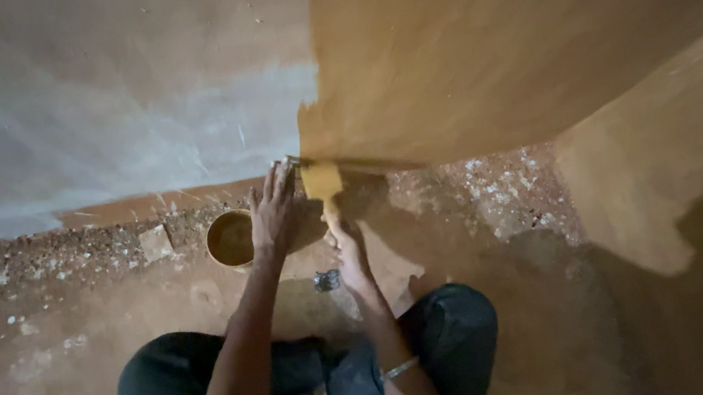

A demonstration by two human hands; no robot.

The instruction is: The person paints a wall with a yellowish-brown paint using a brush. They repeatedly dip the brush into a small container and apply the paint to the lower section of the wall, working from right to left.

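Note:
My right hand (348, 246) grips the handle of a wide paintbrush (321, 181) loaded with ochre paint. Its bristles touch the bottom edge of the wall where the ochre-painted area (475, 42) meets the floor. My left hand (273, 206) is flat, fingers spread, pressed against the base of the wall just left of the brush. A round paint container (228, 238) with ochre paint stands on the floor directly left of my left hand. The wall's left part (94, 103) is grey-white and unpainted. I squat, dark trousers (319, 378) below.
The floor (51, 346) is reddish and speckled with white paint drops. A small flat stone or tile piece (155, 243) lies left of the container. A small crumpled shiny scrap (326, 280) lies between my arms. An ochre side wall (673, 152) closes in on the right.

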